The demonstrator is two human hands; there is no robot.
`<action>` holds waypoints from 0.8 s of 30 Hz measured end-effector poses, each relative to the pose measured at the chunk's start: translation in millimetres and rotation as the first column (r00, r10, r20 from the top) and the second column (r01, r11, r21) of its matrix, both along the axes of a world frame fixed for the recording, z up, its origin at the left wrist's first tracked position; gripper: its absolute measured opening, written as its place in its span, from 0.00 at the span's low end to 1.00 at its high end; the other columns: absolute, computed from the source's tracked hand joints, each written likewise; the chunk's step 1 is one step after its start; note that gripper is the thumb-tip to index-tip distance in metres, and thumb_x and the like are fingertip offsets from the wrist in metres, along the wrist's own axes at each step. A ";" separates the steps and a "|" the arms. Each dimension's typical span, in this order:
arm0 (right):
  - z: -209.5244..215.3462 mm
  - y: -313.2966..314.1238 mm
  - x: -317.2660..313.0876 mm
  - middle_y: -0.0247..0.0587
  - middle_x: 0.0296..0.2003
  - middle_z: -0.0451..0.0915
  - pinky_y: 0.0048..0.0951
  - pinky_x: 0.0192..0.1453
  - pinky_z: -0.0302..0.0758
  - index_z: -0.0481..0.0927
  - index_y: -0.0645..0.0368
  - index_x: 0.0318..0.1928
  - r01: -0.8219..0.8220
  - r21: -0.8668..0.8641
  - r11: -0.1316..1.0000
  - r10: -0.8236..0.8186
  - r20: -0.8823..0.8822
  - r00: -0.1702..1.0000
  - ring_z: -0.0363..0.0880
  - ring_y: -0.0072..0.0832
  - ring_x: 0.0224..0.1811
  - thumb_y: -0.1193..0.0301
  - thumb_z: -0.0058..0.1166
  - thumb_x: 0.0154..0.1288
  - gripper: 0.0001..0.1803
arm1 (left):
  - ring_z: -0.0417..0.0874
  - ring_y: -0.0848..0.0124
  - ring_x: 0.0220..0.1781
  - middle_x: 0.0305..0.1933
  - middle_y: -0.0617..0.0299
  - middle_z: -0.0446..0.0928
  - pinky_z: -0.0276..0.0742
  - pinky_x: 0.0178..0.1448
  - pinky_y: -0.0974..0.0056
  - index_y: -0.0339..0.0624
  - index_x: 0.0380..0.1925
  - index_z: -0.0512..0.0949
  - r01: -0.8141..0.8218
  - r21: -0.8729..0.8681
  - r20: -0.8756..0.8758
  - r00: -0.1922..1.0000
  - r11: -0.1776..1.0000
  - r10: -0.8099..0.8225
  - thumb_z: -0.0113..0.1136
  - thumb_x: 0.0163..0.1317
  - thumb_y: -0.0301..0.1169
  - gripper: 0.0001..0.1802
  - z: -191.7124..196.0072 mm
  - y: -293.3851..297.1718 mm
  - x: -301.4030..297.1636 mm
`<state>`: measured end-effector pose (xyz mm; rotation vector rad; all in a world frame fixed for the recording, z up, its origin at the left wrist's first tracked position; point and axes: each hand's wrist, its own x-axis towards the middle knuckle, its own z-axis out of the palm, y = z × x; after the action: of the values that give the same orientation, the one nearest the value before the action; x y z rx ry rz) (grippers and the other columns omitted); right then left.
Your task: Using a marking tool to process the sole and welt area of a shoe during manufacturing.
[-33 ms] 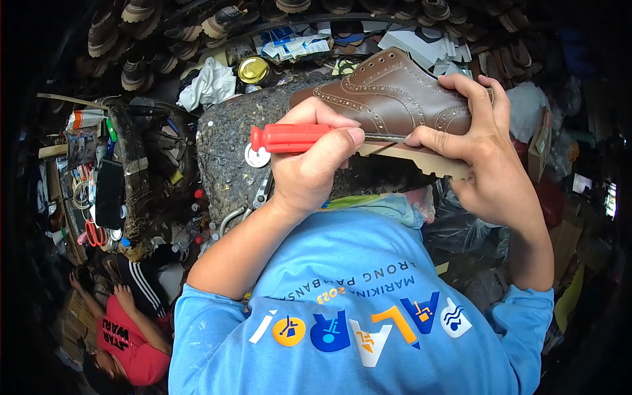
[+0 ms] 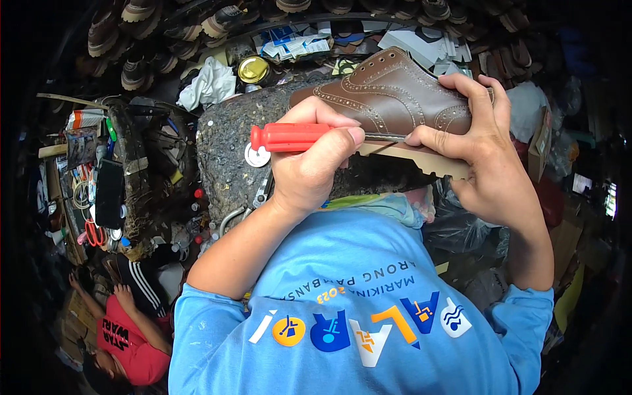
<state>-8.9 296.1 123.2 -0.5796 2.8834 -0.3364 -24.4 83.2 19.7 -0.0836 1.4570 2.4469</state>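
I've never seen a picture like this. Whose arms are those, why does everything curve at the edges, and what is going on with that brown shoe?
There is no machine here. The picture comes from a wide fisheye camera worn on a person's head, looking down, so straight lines bend near the rim. The blue sleeves and forearms rising from the bottom edge are the wearer's own.

The left hand grips a tool with a red handle; its working end is hidden behind the fingers, near the sole. The right hand steadies a brown leather shoe with a pale ridged sole, held over a rough grey stone block.

Around them are shelves of shoes, a round gold lid, a white rag and red-handled scissors. At lower left another person in a red shirt sits.
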 end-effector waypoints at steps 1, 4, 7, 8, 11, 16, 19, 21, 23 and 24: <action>0.0 0.1 0.0 0.52 0.64 0.60 0.55 0.74 0.45 0.86 0.46 0.44 -0.003 -0.001 1.000 0.003 -0.007 1.000 0.49 0.60 0.69 0.87 0.53 0.36 0.31 | 0.73 0.79 0.21 0.23 0.63 0.76 0.68 0.26 0.72 0.38 0.26 0.76 -0.001 -0.007 -0.008 1.000 1.000 0.001 0.64 0.53 0.26 0.05 -0.1 0.1 -0.1; -1.0 0.6 1.3 0.52 0.65 0.60 0.55 0.74 0.45 0.86 0.46 0.43 0.015 -0.011 1.000 -0.015 -0.006 1.000 0.49 0.60 0.70 0.86 0.54 0.35 0.31 | 0.73 0.79 0.21 0.23 0.63 0.76 0.68 0.26 0.72 0.38 0.26 0.76 0.004 0.001 -0.015 1.000 1.000 -0.004 0.63 0.53 0.26 0.05 -4.2 -2.1 -1.2; -0.3 1.1 0.3 0.52 0.65 0.60 0.55 0.74 0.45 0.86 0.46 0.43 -0.007 0.012 1.000 0.007 -0.014 1.000 0.48 0.60 0.70 0.86 0.54 0.35 0.31 | 0.70 0.78 0.20 0.23 0.62 0.75 0.66 0.24 0.72 0.37 0.26 0.75 -0.005 0.004 -0.021 1.000 1.000 0.005 0.62 0.52 0.26 0.05 -4.7 -0.9 -1.0; -0.7 1.7 0.3 0.52 0.65 0.60 0.55 0.74 0.45 0.86 0.46 0.43 -0.008 0.011 1.000 0.008 -0.013 1.000 0.48 0.60 0.70 0.86 0.54 0.35 0.31 | 0.67 0.78 0.18 0.22 0.61 0.72 0.64 0.23 0.71 0.37 0.26 0.74 -0.020 -0.008 -0.028 0.999 1.000 0.020 0.60 0.51 0.26 0.06 -4.5 -0.2 -0.8; -4.5 4.5 -1.0 0.53 0.64 0.61 0.55 0.74 0.45 0.86 0.46 0.43 0.010 -0.027 1.000 -0.011 -0.017 1.000 0.51 0.58 0.70 0.85 0.56 0.35 0.30 | 0.66 0.78 0.17 0.23 0.60 0.73 0.64 0.23 0.71 0.36 0.26 0.74 -0.024 0.165 0.003 1.000 0.986 0.024 0.59 0.51 0.26 0.05 -15.0 -3.7 -2.8; -15.5 14.6 2.8 0.52 0.62 0.64 0.60 0.74 0.43 0.87 0.41 0.41 0.007 -0.069 0.998 -0.012 -0.072 0.997 0.54 0.56 0.68 0.83 0.59 0.37 0.27 | 0.66 0.77 0.16 0.23 0.60 0.73 0.64 0.22 0.72 0.35 0.28 0.74 -0.080 0.206 -0.007 0.996 0.975 0.084 0.58 0.51 0.26 0.06 -19.6 5.7 -3.1; -20.8 19.4 6.7 0.54 0.61 0.64 0.59 0.75 0.40 0.87 0.41 0.41 0.016 -0.098 0.995 -0.026 -0.105 0.994 0.57 0.51 0.68 0.79 0.63 0.36 0.27 | 0.66 0.77 0.16 0.23 0.59 0.73 0.64 0.22 0.72 0.34 0.28 0.74 -0.091 0.203 -0.035 0.994 0.975 0.100 0.57 0.51 0.26 0.07 -19.2 10.6 -3.2; -25.2 25.0 8.7 0.53 0.61 0.64 0.58 0.75 0.40 0.87 0.41 0.42 0.012 -0.062 0.998 -0.018 -0.098 0.995 0.57 0.51 0.68 0.78 0.63 0.35 0.27 | 0.67 0.77 0.16 0.23 0.59 0.73 0.65 0.22 0.72 0.34 0.28 0.74 -0.085 0.186 -0.047 0.994 0.979 0.095 0.57 0.51 0.26 0.07 -20.2 13.0 -3.2; -29.2 28.4 9.6 0.53 0.62 0.64 0.56 0.75 0.40 0.87 0.41 0.43 0.007 -0.028 1.000 -0.009 -0.092 0.996 0.56 0.51 0.69 0.76 0.62 0.34 0.28 | 0.67 0.77 0.17 0.24 0.59 0.74 0.66 0.22 0.71 0.34 0.28 0.74 -0.061 0.233 -0.068 0.995 0.971 0.079 0.57 0.52 0.26 0.07 -23.5 14.7 -3.4; -31.0 30.2 9.7 0.54 0.62 0.64 0.57 0.75 0.41 0.86 0.41 0.43 0.013 -0.053 0.999 -0.018 -0.102 0.995 0.55 0.51 0.69 0.76 0.61 0.34 0.28 | 0.67 0.77 0.17 0.24 0.59 0.74 0.66 0.22 0.71 0.34 0.28 0.74 -0.058 0.236 -0.066 0.995 0.970 0.075 0.57 0.52 0.26 0.07 -23.3 16.6 -3.9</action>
<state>0.8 326.4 92.2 -0.6005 2.9872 -0.3969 -28.3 99.8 -3.6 0.0095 1.2006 2.6836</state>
